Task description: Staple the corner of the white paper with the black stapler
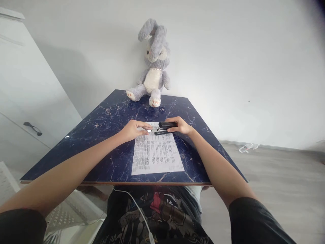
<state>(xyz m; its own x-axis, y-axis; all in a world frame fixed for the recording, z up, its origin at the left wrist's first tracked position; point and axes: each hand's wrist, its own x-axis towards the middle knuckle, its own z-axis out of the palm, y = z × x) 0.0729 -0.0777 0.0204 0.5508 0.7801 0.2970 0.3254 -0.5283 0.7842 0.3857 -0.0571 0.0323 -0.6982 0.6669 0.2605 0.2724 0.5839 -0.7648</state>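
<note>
A black stapler (166, 125) is in my right hand (180, 126), whose fingers wrap round its right end. Its top arm is raised from its base, and the open side points left. My left hand (133, 130) is just left of the stapler, thumb and fingers pinching a small silvery piece (152, 130) at the stapler's front; whether it is a strip of staples or part of the stapler is too small to tell. Below both hands a printed white sheet (158, 156) lies flat on the dark blue marbled table (101, 125).
A grey plush rabbit (153, 78) sits at the table's back edge against the wall. White cabinets (30, 84) stand at the left. A white cable (137, 205) hangs over my lap, and a clear plastic item (248, 147) lies on the floor at the right.
</note>
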